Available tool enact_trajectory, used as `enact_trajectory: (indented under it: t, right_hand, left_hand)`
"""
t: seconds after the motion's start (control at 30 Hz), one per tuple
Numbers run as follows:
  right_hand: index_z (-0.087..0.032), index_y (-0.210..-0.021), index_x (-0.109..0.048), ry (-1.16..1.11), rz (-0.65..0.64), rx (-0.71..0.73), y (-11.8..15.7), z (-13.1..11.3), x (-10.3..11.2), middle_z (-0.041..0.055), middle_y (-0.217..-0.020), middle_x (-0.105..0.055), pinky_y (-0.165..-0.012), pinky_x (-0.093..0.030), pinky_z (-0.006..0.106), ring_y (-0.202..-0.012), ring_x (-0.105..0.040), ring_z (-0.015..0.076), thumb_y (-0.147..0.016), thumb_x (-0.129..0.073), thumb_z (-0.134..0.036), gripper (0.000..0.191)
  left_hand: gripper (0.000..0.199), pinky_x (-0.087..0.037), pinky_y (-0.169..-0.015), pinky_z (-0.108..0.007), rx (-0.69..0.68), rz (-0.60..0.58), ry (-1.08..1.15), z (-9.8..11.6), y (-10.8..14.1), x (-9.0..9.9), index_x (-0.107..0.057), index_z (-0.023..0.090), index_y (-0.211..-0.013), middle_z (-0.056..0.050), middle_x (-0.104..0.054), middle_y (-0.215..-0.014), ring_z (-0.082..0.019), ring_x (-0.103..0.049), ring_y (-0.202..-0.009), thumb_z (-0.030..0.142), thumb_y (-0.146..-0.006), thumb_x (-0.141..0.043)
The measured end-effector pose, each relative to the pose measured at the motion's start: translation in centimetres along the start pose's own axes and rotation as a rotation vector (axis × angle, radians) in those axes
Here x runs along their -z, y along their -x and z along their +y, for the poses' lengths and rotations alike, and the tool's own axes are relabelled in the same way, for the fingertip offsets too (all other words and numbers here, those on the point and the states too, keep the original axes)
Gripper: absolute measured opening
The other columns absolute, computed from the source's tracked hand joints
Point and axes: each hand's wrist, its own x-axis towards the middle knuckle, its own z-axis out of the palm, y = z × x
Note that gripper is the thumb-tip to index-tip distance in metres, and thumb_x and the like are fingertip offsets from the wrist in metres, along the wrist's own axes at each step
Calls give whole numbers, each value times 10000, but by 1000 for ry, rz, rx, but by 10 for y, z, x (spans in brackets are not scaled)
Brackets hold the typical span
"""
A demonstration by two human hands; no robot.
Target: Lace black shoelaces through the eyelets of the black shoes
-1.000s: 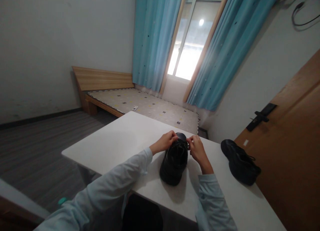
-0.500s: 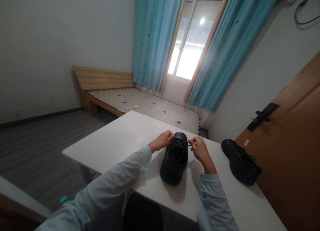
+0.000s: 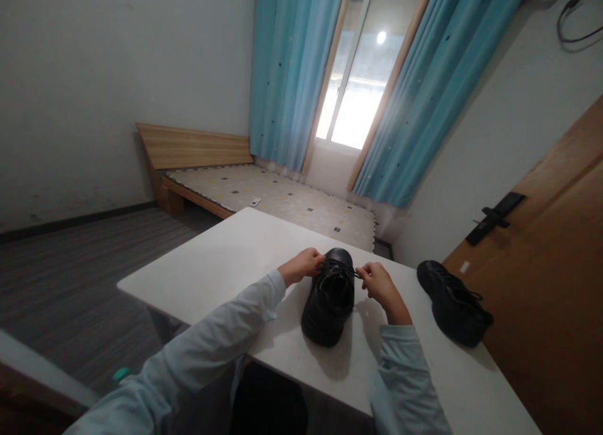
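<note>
A black lace-up shoe (image 3: 328, 309) stands on the white table (image 3: 202, 265), its toe pointing away from me and its heel near the front edge. At the shoe's left side, near the toe, my left hand (image 3: 304, 265) is closed in a pinch on a shoelace. Right of the shoe, my right hand (image 3: 375, 280) pinches another stretch of black shoelace (image 3: 357, 274), which runs from the lacing to my fingertips. The exact grip of the left fingers is partly hidden.
A second black shoe (image 3: 455, 306) rests at the table's right side, near a wooden door (image 3: 551, 284) with a black handle. Beyond the table is a bed (image 3: 282, 193) with a small white object (image 3: 255, 202) on it. Blue curtains (image 3: 296, 77) frame the window.
Both hands have shifted slightly outward from the shoe, the left to the left and the right to the right, still pinching the laces. The shoe stays in place.
</note>
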Motion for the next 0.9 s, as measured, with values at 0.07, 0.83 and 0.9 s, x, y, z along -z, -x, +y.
enact_trajectory:
  t: [0.07, 0.83, 0.9]
  right_hand:
    - [-195, -519, -488, -2, -18, -35, 3, -3, 1, -26, -387, -479, -312, -279, 202, -324, -430, 94, -769, -558, -271, 271]
    - [-165, -697, -557, -310, 90, 182, 6, -24, 11, -15, -568, -519, -355, -320, 196, -438, -459, 96, -691, -630, -472, 315]
    - [-162, -688, -574, -303, 65, 207, 8, -28, 11, -12, -549, -521, -388, -335, 209, -447, -448, 98, -701, -626, -501, 344]
  left_hand:
    - [201, -440, -615, -211, 4, -3, 1, 0, 1, 0, -461, 130, -665, 16, -495, -624, -79, -488, -606, 213, -847, -461]
    - [243, -453, -712, -263, -683, 263, -421, 4, -1, 4, -594, 159, -892, -32, -578, -842, -141, -545, -780, 373, -778, -610]
    - [251, -435, -709, -256, -733, 239, -453, 7, 2, 5, -621, 165, -861, -22, -568, -805, -138, -529, -762, 397, -768, -626]
